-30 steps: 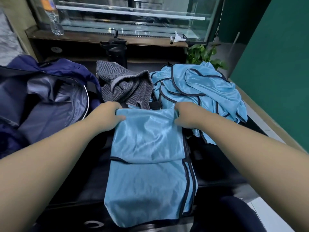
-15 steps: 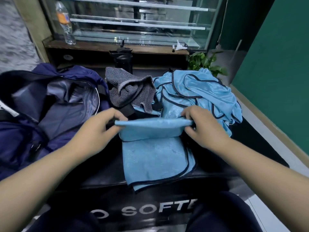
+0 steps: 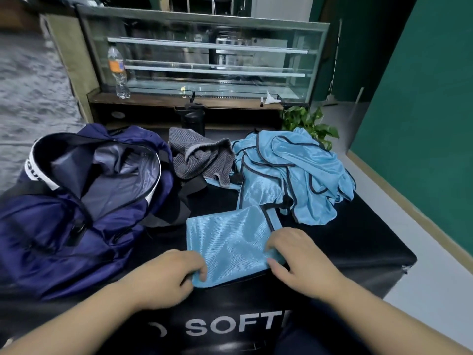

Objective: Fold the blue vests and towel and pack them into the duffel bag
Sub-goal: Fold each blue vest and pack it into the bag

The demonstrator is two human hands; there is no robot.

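Note:
A folded light-blue vest (image 3: 227, 242) with dark trim lies flat on the black padded surface (image 3: 358, 247) in front of me. My left hand (image 3: 169, 275) pinches its near left corner. My right hand (image 3: 302, 257) rests on its near right edge, fingers curled onto the cloth. Behind it a heap of unfolded blue vests (image 3: 294, 172) lies at the right. A crumpled grey towel (image 3: 202, 157) sits in the middle at the back. The navy duffel bag (image 3: 76, 206) stands at the left, zipped open, its grey lining showing.
A glass display case (image 3: 204, 60) with a wooden ledge stands behind, with a water bottle (image 3: 117, 70) on the ledge. A dark flask (image 3: 193, 119) and a green plant (image 3: 309, 121) sit beyond the surface. A green wall runs along the right.
Both hands brought the vest's far edge toward me, folding it in half again into a smaller rectangle. The view pulled back and tilted up.

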